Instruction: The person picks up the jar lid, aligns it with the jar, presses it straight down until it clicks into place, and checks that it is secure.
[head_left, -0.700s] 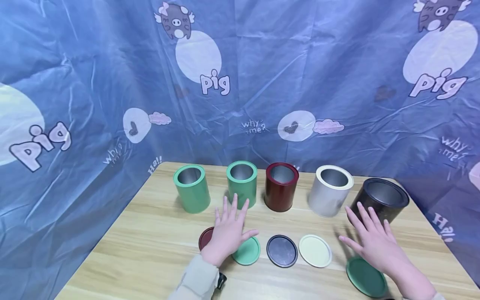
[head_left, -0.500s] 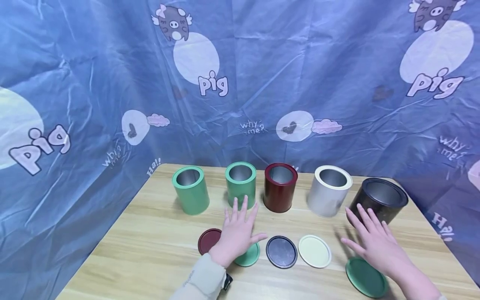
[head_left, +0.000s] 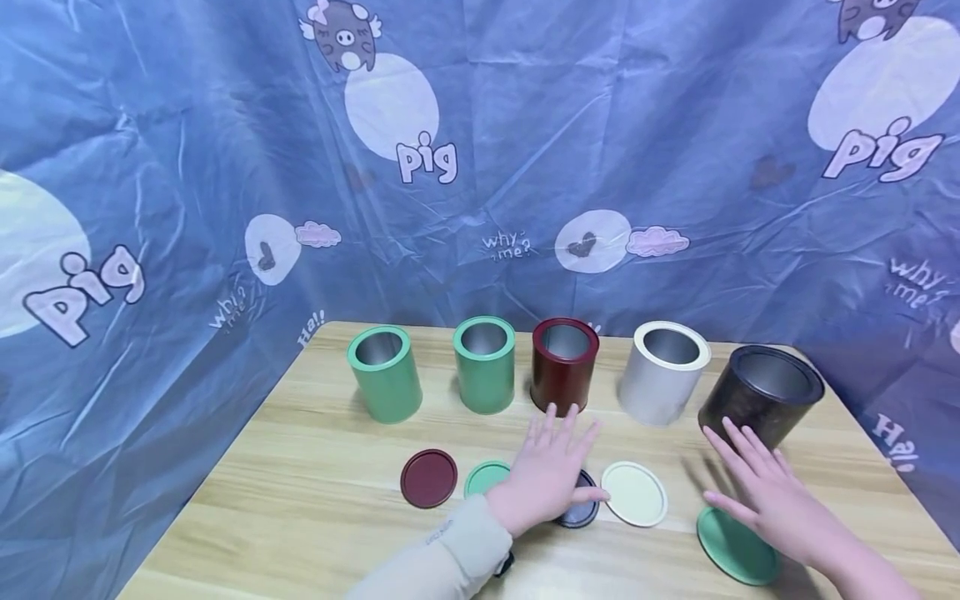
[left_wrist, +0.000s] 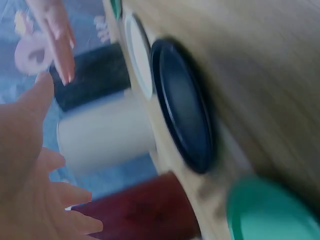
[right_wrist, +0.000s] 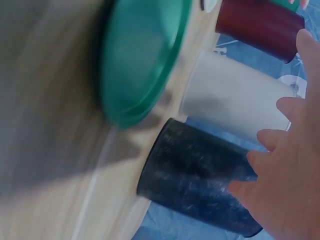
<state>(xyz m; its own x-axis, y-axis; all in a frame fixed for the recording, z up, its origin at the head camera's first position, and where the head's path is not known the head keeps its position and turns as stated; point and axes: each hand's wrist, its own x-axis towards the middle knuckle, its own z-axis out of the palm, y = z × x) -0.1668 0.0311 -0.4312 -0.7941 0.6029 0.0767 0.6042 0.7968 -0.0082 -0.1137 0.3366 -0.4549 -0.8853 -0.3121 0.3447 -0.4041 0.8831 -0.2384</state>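
Left hand (head_left: 551, 475), fingers spread flat, hovers over the round black metal lid (head_left: 579, 508), covering most of it; no grip formed. Right hand (head_left: 772, 496), likewise spread and holding nothing, sits above the large round green lid (head_left: 735, 546), just in front of the black cylindrical tin (head_left: 761, 396). Five open tins stand in a row along the back of the wooden surface (head_left: 300, 500); five lids lie flat in front. Judged progress: no tin capped, no lid lifted; all five pairings remain.
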